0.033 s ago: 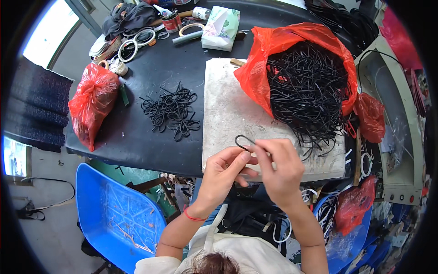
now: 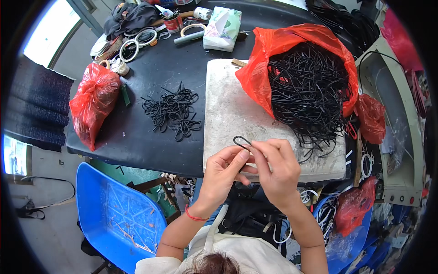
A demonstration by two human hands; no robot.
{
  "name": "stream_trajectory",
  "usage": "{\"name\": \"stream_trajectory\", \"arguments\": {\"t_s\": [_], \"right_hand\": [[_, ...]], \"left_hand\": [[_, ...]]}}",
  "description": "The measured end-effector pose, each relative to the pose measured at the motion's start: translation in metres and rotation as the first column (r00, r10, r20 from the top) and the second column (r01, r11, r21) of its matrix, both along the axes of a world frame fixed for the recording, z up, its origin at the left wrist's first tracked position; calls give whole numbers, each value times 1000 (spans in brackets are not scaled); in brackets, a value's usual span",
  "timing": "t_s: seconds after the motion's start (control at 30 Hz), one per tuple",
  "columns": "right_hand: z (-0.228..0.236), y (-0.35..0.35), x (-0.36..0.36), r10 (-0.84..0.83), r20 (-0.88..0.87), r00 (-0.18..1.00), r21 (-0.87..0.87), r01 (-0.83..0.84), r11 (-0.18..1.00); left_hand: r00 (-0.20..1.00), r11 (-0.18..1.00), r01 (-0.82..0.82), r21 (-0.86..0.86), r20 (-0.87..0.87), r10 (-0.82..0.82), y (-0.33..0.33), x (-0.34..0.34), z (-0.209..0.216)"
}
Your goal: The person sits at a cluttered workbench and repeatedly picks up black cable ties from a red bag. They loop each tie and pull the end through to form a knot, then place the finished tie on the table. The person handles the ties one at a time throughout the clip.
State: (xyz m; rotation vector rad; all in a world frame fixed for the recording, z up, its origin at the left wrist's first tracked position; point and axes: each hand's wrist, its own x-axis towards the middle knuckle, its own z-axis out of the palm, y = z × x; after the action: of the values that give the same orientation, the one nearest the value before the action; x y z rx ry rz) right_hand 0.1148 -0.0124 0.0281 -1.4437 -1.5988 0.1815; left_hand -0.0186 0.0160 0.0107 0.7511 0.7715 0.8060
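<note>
A thin black cord (image 2: 240, 139) is bent into a small loop above the near edge of the pale board (image 2: 223, 105). My left hand (image 2: 224, 171) pinches it between thumb and fingers; a red string circles that wrist. At the loop's other side, the fingertips of my right hand (image 2: 279, 171) also close on the cord. Its ends are hidden by my fingers. Beyond my right hand, an open red plastic bag (image 2: 257, 68) spills a large tangle of black cords (image 2: 310, 86) onto the board. To the left, a smaller pile of looped black cords (image 2: 171, 109) lies on the black tabletop (image 2: 150, 153).
A knotted red bag (image 2: 94, 102) stands at the table's left. Tape rolls (image 2: 129, 50), a red can (image 2: 172, 23) and a tissue pack (image 2: 222, 29) line the back. Below the table are a blue tub (image 2: 84, 201) at left and another blue container (image 2: 360, 242) at right.
My right hand has shifted slightly left, nearer my left hand, and the cord's loop has tipped a little to the left. Both hands keep their pinch.
</note>
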Motion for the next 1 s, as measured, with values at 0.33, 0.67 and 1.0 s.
{"name": "stream_trajectory", "arguments": {"t_s": [0.33,0.67,1.0], "right_hand": [[-5,0,0,121,-9,993,-64,-121,991],[-1,-8,25,91,304,948,30,-105,994],[-10,-7,15,21,241,970,89,-43,995]], "left_hand": [[982,989,-133,-70,128,141,-4,8,-10],[995,993,100,-69,30,-98,8,-1,-9],[996,993,87,82,-41,-84,0,0,-5]]}}
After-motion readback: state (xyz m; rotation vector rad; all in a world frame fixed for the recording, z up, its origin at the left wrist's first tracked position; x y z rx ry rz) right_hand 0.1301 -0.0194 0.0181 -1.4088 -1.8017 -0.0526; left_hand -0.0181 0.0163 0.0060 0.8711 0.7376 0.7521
